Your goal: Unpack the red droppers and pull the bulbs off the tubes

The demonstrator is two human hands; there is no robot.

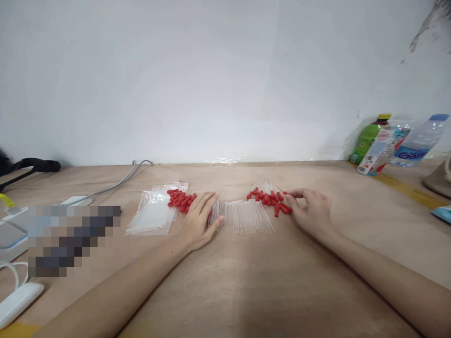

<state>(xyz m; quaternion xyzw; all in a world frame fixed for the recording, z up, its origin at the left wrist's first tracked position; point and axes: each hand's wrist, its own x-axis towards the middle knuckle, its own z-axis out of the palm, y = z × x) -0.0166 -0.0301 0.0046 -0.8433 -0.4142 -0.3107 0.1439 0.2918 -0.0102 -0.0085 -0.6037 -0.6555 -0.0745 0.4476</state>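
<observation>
My left hand (pixel 199 220) lies spread, palm down, at the left end of a row of thin clear tubes (pixel 243 217). Its fingers partly cover a heap of red rubber bulbs (pixel 180 201). My right hand (pixel 312 209) has thumb and forefinger pinched at the right edge of a second red heap, with a red rubber bulb (pixel 285 193) at the fingertips. Clear tubes (pixel 265 186) fan out behind those red bulbs (pixel 268 198), like droppers with bulbs fitted. Clear zip bags (pixel 153 213) lie left of my left hand.
Bottles (pixel 368 138) and a carton (pixel 384 150) stand against the wall at the right. Yellow tape (pixel 408 190) crosses the wooden table (pixel 218 286) there. A grey cable (pixel 112 185), white devices (pixel 21 303) and a pixelated patch are on the left.
</observation>
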